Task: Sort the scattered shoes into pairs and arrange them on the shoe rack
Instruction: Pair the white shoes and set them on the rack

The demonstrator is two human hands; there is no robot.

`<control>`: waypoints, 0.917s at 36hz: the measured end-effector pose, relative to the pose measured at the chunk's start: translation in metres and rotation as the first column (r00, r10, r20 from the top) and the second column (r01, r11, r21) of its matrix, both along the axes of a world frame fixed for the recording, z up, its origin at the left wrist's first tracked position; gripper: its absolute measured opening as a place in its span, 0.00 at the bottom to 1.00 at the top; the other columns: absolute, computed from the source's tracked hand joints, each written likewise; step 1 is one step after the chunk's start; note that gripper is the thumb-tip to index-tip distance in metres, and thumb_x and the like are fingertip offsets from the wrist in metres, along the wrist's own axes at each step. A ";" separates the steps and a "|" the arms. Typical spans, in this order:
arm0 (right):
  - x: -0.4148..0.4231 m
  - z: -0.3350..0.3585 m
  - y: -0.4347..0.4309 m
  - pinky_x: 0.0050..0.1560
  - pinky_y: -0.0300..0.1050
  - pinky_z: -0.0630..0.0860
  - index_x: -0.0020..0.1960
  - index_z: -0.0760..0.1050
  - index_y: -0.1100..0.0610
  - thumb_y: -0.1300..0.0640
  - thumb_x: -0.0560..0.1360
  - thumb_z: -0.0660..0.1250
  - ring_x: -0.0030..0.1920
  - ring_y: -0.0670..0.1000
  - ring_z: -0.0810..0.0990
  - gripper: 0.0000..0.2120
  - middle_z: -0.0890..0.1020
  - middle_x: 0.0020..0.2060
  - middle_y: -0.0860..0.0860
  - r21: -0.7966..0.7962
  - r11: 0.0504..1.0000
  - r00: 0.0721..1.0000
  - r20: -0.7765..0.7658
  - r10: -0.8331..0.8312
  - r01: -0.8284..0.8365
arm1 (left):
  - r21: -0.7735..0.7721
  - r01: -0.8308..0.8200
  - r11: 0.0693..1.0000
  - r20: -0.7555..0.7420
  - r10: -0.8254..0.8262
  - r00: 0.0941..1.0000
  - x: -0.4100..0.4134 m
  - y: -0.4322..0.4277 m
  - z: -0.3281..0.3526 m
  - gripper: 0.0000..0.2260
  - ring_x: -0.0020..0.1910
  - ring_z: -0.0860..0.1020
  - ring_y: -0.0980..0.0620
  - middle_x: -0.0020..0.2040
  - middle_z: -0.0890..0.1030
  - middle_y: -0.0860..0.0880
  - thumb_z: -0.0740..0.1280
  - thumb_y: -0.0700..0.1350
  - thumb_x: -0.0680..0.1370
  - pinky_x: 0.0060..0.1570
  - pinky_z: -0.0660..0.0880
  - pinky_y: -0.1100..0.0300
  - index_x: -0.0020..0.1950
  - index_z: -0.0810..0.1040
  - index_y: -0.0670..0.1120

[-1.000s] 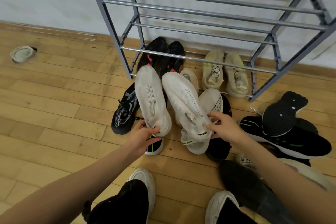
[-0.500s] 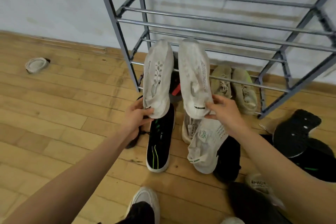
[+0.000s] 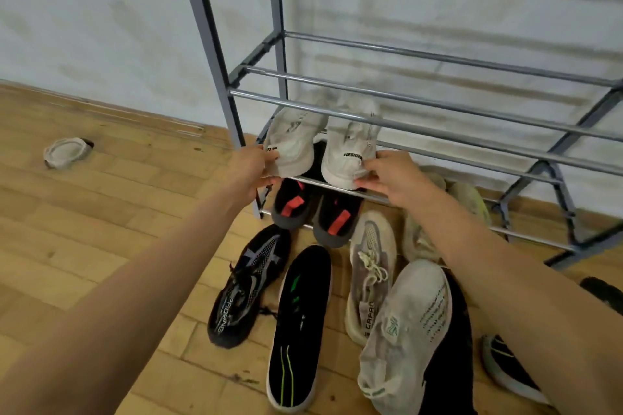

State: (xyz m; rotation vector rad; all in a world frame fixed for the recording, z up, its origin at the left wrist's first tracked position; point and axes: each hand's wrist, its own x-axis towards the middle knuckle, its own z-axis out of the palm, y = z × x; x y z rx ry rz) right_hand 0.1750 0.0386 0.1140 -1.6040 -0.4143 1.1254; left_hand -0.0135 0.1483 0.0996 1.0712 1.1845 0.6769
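A pair of white sneakers rests on the second-lowest shelf of the grey metal shoe rack (image 3: pixel 438 131), toes pointing toward the wall. My left hand (image 3: pixel 251 170) grips the heel of the left white sneaker (image 3: pixel 295 136). My right hand (image 3: pixel 392 175) grips the heel of the right white sneaker (image 3: pixel 350 148). Below them, on the bottom shelf, sits a pair of black shoes with red tabs (image 3: pixel 312 209). Pale yellowish shoes (image 3: pixel 470 202) lie to their right, partly hidden by my right arm.
Loose shoes lie on the wooden floor before the rack: a black mesh sneaker (image 3: pixel 244 286), a black slip-on with green lines (image 3: pixel 300 323), a beige laced sneaker (image 3: pixel 369 269), a grey-white sneaker (image 3: pixel 403 333). One pale shoe (image 3: pixel 65 152) lies far left by the wall.
Both hands have carried the white sneakers forward and set them onto the rack's lower shelf. The camera has moved closer to the rack.
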 end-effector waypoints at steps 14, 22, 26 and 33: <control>-0.005 -0.026 0.003 0.56 0.57 0.78 0.52 0.78 0.67 0.59 0.75 0.62 0.44 0.54 0.78 0.13 0.79 0.42 0.57 -0.222 0.969 0.898 0.397 0.188 -0.105 | 0.189 0.022 0.982 -0.056 -0.012 0.998 -0.002 -0.001 -0.026 0.11 0.41 0.76 0.58 0.44 0.79 0.54 0.60 0.44 0.80 0.32 0.75 0.68 0.61 0.75 0.45; -0.009 -0.023 -0.017 0.55 0.53 0.78 0.58 0.76 0.57 0.50 0.78 0.61 0.50 0.52 0.79 0.14 0.80 0.54 0.55 -0.178 0.968 0.848 0.472 0.240 -0.175 | 0.288 -0.014 0.958 -0.074 0.037 0.997 -0.014 -0.035 -0.035 0.18 0.53 0.76 0.57 0.56 0.76 0.56 0.62 0.42 0.78 0.51 0.74 0.60 0.69 0.70 0.48; -0.012 -0.022 -0.046 0.61 0.54 0.74 0.67 0.70 0.55 0.52 0.76 0.64 0.59 0.51 0.76 0.20 0.77 0.57 0.50 -0.181 0.965 0.808 0.529 0.260 -0.191 | 0.314 0.003 0.950 -0.111 0.033 0.993 -0.017 -0.080 -0.050 0.19 0.52 0.74 0.58 0.53 0.73 0.56 0.63 0.38 0.77 0.45 0.71 0.65 0.68 0.69 0.48; -0.018 -0.052 -0.127 0.50 0.38 0.73 0.60 0.73 0.52 0.55 0.77 0.65 0.52 0.45 0.77 0.12 0.77 0.51 0.47 -0.142 0.965 0.825 0.502 0.261 -0.219 | 0.230 0.396 0.889 -0.436 -0.269 0.858 -0.010 -0.152 -0.095 0.14 0.56 0.73 0.54 0.59 0.74 0.49 0.66 0.42 0.76 0.54 0.70 0.60 0.61 0.74 0.48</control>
